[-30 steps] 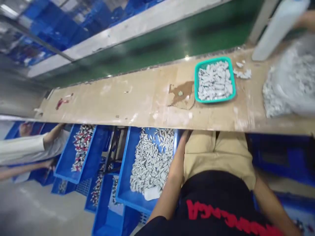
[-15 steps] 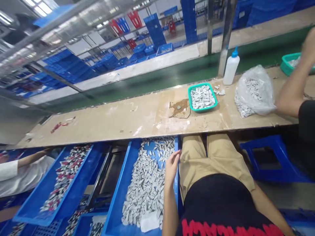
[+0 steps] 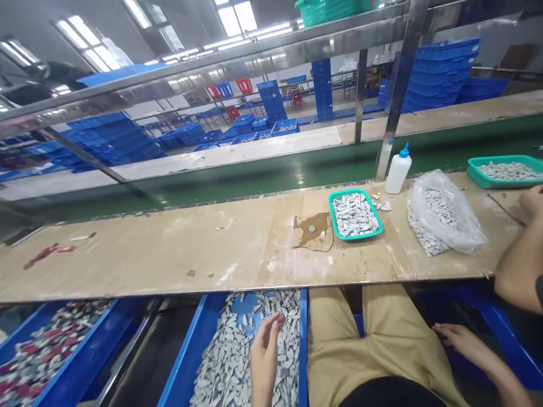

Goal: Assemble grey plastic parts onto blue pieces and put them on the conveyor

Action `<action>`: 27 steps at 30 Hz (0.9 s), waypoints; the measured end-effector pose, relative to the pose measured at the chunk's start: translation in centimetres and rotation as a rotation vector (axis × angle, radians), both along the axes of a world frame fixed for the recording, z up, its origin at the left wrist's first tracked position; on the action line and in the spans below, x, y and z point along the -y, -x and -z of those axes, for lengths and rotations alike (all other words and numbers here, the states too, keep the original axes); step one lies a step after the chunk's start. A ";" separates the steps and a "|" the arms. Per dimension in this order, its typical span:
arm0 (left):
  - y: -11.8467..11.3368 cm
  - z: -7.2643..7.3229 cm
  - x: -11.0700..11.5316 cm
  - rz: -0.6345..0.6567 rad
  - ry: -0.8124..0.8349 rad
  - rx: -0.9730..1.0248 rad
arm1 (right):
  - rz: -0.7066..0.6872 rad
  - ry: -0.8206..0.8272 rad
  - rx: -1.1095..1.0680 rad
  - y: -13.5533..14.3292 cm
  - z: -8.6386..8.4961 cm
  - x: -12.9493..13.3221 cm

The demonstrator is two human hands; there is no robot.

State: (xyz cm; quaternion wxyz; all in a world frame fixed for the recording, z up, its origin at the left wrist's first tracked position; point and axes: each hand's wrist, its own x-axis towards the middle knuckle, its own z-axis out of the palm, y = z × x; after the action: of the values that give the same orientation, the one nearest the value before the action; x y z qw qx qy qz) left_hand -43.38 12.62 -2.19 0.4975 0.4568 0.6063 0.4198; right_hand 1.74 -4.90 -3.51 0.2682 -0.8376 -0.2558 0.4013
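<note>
My left hand (image 3: 266,339) is over a blue bin (image 3: 303,339) of small grey-white pieces (image 3: 224,356). Its thumb and fingertips come together, and whatever may be between them is too small to make out. Beside my right thigh, my right hand (image 3: 463,343) has its fingers loosely stretched out with nothing seen in it. On the cardboard-covered table (image 3: 169,249), a green basket (image 3: 378,233) holds similar pieces (image 3: 355,215). To its left lies a brown-stained cardboard piece (image 3: 324,244) with a small round item (image 3: 313,228).
A white bottle (image 3: 397,172) with a blue cap and a clear bag (image 3: 460,220) of pieces stand right of the basket. Another person's forearm (image 3: 520,249) and a green tray (image 3: 481,176) are at the far right. A second blue bin (image 3: 95,345) is lower left.
The view has tilted up, so the table sits lower. My left hand is now further over the bin, and my right hand has come into view. The other person's arm is lower.
</note>
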 end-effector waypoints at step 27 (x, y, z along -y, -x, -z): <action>4.1 3.1 16.4 -0.759 0.227 -0.691 | -0.267 -0.476 -0.372 14.4 -0.4 -4.8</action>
State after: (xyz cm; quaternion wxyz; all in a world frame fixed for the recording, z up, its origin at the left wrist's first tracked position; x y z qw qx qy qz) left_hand -47.51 -3.82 -5.28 0.1280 0.2600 0.8995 0.3268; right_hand -12.66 -0.08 -3.09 0.4435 -0.6230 -0.3964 0.5080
